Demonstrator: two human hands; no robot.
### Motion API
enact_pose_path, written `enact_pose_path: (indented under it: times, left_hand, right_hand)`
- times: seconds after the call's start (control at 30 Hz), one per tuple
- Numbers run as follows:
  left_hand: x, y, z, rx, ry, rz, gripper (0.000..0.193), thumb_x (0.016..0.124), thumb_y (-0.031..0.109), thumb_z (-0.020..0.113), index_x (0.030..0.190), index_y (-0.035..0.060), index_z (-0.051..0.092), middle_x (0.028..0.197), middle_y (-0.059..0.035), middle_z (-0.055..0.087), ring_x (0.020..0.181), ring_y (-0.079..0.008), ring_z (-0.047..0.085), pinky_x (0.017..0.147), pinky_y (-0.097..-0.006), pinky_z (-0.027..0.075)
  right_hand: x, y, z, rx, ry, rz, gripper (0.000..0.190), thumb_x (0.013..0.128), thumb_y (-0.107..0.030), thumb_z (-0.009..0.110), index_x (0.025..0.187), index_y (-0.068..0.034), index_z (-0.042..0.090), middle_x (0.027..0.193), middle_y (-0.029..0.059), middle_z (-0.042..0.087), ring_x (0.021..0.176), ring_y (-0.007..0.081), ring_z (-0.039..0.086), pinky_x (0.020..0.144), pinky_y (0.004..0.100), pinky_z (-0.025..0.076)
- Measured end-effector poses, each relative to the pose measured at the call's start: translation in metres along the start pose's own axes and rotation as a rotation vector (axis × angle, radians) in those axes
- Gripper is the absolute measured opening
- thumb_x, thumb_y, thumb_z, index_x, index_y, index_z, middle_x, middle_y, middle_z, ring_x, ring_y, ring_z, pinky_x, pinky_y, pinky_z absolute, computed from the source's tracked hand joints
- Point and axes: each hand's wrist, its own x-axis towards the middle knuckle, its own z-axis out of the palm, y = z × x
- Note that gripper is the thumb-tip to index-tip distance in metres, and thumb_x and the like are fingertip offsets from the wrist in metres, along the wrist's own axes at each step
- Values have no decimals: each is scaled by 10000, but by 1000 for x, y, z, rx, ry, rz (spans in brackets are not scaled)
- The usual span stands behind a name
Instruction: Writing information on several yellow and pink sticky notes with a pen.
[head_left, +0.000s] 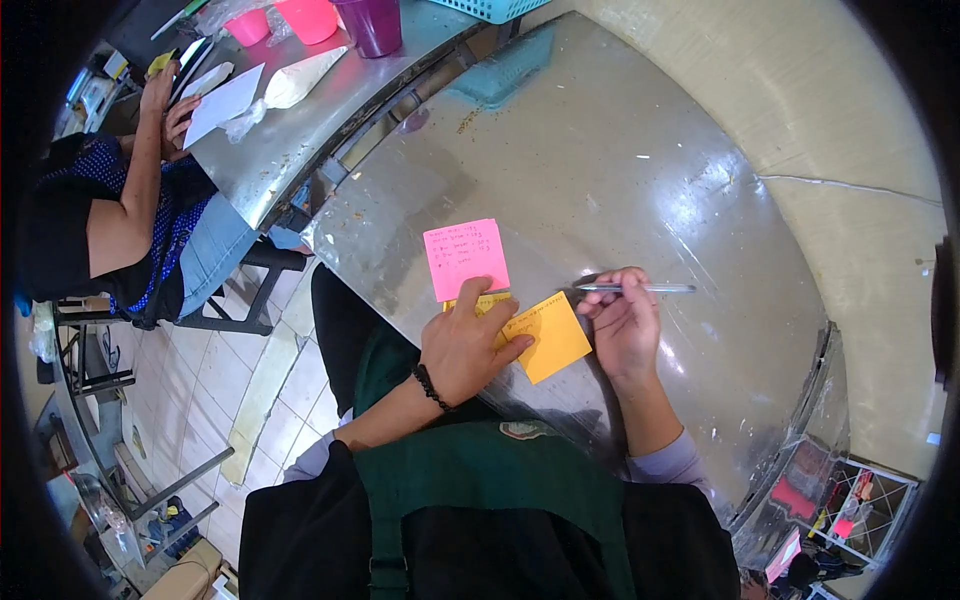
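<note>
My left hand (469, 341), with a dark bead bracelet at the wrist, lies spread over several sticky notes on the metal table (600, 157). One fingertip touches the lower edge of a pink sticky note (465, 251) bearing handwriting. Under the fingers is a yellow note (491, 304), partly hidden. The thumb rests on the left part of an orange-yellow note (555, 341), set at a tilt and also bearing handwriting. To the right, my right hand (626, 326) is palm-up and holds a clear pen (660, 288), its tip pointing left just above the orange-yellow note.
At upper left, another person (112, 202) sits at a second metal table (300, 142), hands by white paper (223, 105). A filled white plastic bag (304, 79), pink cups (307, 21), a purple cup (369, 28) and a turquoise basket (491, 9) stand there. A wall borders my table.
</note>
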Motion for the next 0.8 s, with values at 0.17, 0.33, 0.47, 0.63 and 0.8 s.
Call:
enact_pose_path:
  times: [0.17, 0.33, 0.47, 0.63, 0.8]
  left_hand:
    - [0, -2, 2, 7, 14, 15, 385, 702, 356, 751, 1000, 145, 629, 1138, -104, 503, 827, -278, 628, 630, -375, 530]
    - [1, -1, 1, -2, 25, 16, 390, 697, 352, 756, 1002, 144, 629, 1140, -106, 505, 824, -282, 631, 627, -373, 530]
    - [0, -2, 1, -4, 39, 16, 398, 691, 349, 761, 1004, 144, 628, 1140, -107, 507, 823, -283, 635, 631, -373, 531]
    - [-1, -2, 2, 5, 43, 25, 391, 692, 348, 761, 999, 144, 631, 1139, -104, 509, 823, -276, 635, 635, -368, 533]
    - [-1, 0, -1, -26, 2, 15, 394, 723, 338, 727, 1029, 118, 615, 1135, -139, 508, 877, -292, 618, 663, -385, 528]
  right_hand:
    - [-7, 5, 3, -324, -189, -218, 97, 857, 47, 495, 931, -15, 509, 945, 128, 561, 770, 180, 603, 706, 304, 524]
    - [-13, 20, 6, -586, -297, -232, 222, 767, 157, 513, 924, 0, 501, 920, 102, 520, 743, 131, 573, 683, 246, 498]
    - [-10, 20, 1, -756, -298, -264, 198, 771, 146, 512, 907, 2, 506, 899, 87, 510, 746, 130, 572, 690, 247, 501]
    - [-7, 17, 1, -623, -297, -148, 189, 748, 121, 566, 873, -17, 536, 890, 66, 528, 807, 124, 552, 698, 228, 450]
    - [-11, 20, 1, -631, -275, -176, 185, 747, 121, 566, 866, -18, 539, 891, 71, 531, 805, 123, 550, 693, 225, 448]
